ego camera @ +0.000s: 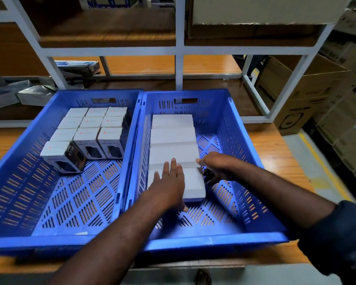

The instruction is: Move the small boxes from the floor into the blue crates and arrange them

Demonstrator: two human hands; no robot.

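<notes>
Two blue crates stand side by side on a wooden table. The left crate (12, 182) holds several small white charger boxes (90, 128) in rows at its far end; the nearest one (64, 156) stands slightly askew. In the right crate (245, 153), a row of several flat white boxes (173, 136) overlaps along its left wall. My left hand (169, 182) lies flat, fingers straight, on the nearest white box (193, 186). My right hand (216, 167) touches that box's right side with fingers spread.
A white metal shelf rack (179, 50) rises behind the crates, with dark boxes (78, 66) on its low shelf. Brown cartons (308, 89) are stacked at the right. Grey packets (29, 95) lie at the far left. The table edge (193, 264) runs close to me.
</notes>
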